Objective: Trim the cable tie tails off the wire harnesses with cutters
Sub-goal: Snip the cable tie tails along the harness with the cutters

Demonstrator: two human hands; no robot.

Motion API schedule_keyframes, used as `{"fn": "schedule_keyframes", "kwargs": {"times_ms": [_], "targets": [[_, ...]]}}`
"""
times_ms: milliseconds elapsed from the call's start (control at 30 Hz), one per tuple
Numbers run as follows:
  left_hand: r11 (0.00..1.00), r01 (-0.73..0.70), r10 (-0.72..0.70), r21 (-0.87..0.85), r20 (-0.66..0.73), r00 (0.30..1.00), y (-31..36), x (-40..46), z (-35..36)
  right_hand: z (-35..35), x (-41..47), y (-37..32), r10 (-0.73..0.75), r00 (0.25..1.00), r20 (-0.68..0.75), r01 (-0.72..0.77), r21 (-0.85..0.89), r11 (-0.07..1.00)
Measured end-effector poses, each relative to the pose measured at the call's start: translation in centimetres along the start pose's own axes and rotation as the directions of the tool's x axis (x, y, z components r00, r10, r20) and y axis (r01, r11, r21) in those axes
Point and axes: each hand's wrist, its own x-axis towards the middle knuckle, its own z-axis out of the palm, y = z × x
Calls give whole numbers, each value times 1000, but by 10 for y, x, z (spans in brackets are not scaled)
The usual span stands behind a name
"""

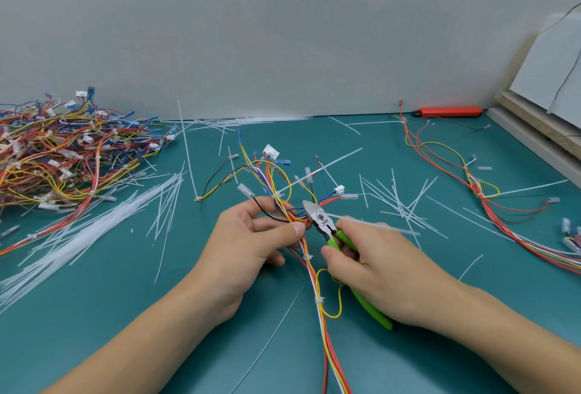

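While the harness (pixel 301 236), light and limp, lies mid-surface (pixel 125 315) pinched at its bundle by the left hand (pixel 251 242), the right hand (pixel 374 271) grips one pair of cutters (pixel 320 216) at a stiff tail (pixel 374 225), beside one pile (pixel 63 154), another harness (pixel 471 179) and countless offcuts (pixel 402 201).

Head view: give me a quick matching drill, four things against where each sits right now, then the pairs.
Things:
1. cutters
2. harness pile
3. orange knife
4. spare harness

Places:
A. far edge of the mat, by the wall
B. heaped at the far left
C. in the right hand, jaws at the bundle the left hand holds
D. spread along the right side of the mat

Pairs: 1-C, 2-B, 3-A, 4-D
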Motion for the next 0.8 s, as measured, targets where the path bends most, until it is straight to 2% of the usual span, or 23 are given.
{"fn": "schedule_keyframes", "kwargs": {"times_ms": [167, 800], "targets": [[1000, -4, 4, 6, 2, 1000, 0, 0, 1, -3, 0, 0, 49, 998, -44, -44, 124, 991], [1000, -2, 2, 22, 5, 1000, 0, -1, 1, -2, 0, 2, 48, 998, -31, -45, 100, 994]]}}
